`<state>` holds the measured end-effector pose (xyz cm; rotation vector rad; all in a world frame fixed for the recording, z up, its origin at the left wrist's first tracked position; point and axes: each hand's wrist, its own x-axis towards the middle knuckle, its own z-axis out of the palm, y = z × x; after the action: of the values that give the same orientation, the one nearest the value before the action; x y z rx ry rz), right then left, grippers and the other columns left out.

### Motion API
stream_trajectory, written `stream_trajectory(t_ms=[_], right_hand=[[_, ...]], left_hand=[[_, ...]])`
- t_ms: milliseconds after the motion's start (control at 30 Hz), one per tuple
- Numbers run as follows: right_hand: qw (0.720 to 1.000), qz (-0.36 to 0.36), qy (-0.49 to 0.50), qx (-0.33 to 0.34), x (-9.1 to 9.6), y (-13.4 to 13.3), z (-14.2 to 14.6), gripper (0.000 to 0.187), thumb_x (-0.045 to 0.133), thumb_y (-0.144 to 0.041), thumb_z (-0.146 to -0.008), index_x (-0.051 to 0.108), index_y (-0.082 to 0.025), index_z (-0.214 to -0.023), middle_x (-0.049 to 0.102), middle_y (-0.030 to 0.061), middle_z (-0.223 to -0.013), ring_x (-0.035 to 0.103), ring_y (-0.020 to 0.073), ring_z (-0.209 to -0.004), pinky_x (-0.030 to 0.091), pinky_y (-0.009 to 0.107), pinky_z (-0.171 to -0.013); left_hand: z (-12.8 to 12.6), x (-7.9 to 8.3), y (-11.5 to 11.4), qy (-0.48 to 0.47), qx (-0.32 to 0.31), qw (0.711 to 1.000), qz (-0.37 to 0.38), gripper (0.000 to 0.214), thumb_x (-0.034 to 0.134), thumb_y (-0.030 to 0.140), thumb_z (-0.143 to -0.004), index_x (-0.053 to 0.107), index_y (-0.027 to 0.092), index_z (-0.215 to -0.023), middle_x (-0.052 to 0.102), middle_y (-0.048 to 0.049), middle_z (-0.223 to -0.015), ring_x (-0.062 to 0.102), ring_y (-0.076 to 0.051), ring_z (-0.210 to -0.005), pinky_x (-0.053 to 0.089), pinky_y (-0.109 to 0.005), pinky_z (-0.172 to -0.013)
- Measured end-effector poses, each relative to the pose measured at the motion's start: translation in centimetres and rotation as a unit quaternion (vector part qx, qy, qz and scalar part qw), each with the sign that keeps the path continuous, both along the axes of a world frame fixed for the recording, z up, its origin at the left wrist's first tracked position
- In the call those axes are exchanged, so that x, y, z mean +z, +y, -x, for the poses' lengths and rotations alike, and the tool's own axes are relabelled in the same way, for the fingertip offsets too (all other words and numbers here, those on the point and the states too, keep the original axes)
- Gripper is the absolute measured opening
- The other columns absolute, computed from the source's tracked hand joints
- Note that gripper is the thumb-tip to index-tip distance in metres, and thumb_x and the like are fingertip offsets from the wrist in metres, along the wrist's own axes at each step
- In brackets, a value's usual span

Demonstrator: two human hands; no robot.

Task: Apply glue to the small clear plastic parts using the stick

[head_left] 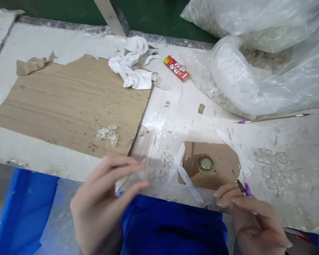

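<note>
My left hand (pixel 103 202) is at the table's near edge, its fingers closed on a piece of clear plastic film (pixel 138 179) that holds small glassy pieces. My right hand (pixel 251 221) grips a purple-handled pointed tool (pixel 246 189), with its dark tip just above a small brown cardboard square (pixel 223 166). On that square lies a metal bottle cap (pixel 206 164), its pale inner side facing up. White paper strips (pixel 240 156) lie around the square. A patch of small clear glassy pieces (pixel 272 171) is spread on the white table surface to the right.
A large cardboard sheet (pixel 69 106) with a few clear pieces covers the table's left. Behind it lies a crumpled white cloth (pixel 130 63), next to a red box (pixel 177 68). Bulging plastic bags of clear pieces (pixel 244 67) fill the back right, in front of a thin purple-tipped tool (pixel 271 118).
</note>
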<state>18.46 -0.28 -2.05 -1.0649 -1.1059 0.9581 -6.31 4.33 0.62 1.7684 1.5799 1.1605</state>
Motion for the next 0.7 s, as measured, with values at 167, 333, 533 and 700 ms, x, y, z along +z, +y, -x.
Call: stream_trajectory(t_ms=[167,333,533,700], right_hand=[[0.994,0.016,0.018,-0.109,-0.1,0.5,0.0,0.048,0.063,-0.065,-0.096,0.075,-0.024,-0.120,0.075,0.0032,-0.080,0.063,0.0213,-0.059,0.057,0.040,-0.060],[0.988,0.024,-0.132,-0.079,-0.5,0.9,-0.5,0.023,0.072,-0.013,-0.094,0.076,-0.025,-0.112,0.073,0.0058,-0.089,0.070,0.0220,-0.078,0.060,0.034,-0.063],[0.984,-0.004,-0.154,-0.092,-0.9,1.5,-0.8,0.018,0.068,-0.007,-0.094,0.075,-0.021,-0.104,0.074,0.0046,-0.082,0.071,0.0190,-0.066,0.058,0.029,-0.053],[0.981,-0.019,-0.172,-0.084,-0.9,1.6,-0.3,0.014,0.065,-0.012,-0.100,0.072,-0.022,-0.108,0.073,-0.0003,-0.070,0.072,0.0164,-0.060,0.057,0.025,-0.049]], left_hand=[[3.1,-0.7,2.4,0.228,0.152,0.962,-0.023,0.017,0.074,0.034,-0.098,0.082,0.029,-0.112,0.070,-0.0016,-0.101,0.067,-0.027,-0.103,0.050,-0.043,-0.100],[2.3,-1.0,1.2,0.210,-0.040,0.976,-0.028,0.012,0.070,0.023,-0.099,0.078,0.022,-0.108,0.075,-0.0048,-0.102,0.073,-0.024,-0.091,0.062,-0.034,-0.083],[1.6,-2.1,0.4,0.175,-0.228,0.957,0.041,0.024,0.056,0.010,-0.102,0.071,0.022,-0.116,0.078,-0.0080,-0.106,0.078,-0.024,-0.095,0.065,-0.032,-0.083],[1.5,-3.1,0.4,0.148,-0.221,0.964,0.023,0.025,0.059,0.007,-0.099,0.073,0.023,-0.112,0.077,-0.0056,-0.101,0.077,-0.022,-0.090,0.064,-0.028,-0.080]])
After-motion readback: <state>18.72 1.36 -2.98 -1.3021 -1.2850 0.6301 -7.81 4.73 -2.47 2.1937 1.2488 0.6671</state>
